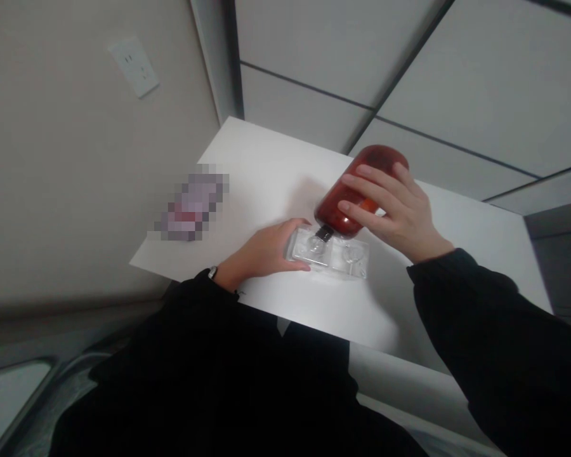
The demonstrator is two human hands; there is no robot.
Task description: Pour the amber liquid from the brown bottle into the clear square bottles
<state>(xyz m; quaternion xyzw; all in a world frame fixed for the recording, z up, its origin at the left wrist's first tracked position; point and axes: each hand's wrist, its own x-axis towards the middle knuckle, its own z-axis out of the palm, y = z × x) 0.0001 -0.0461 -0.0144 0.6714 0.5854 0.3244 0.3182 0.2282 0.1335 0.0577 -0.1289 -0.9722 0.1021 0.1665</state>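
My right hand is wrapped round a reddish-brown bottle, which is tipped with its dark neck pointing down into the left cavity of a clear plastic tray. The tray lies on a white table and has two round hollows. My left hand rests on the table and grips the tray's left end, thumb along its near edge. Both arms wear black sleeves.
A blurred pink and purple object lies on the table's left side. A beige wall with a white socket stands at the left, and grey partition panels rise behind the table. The table's near edge runs close to my body.
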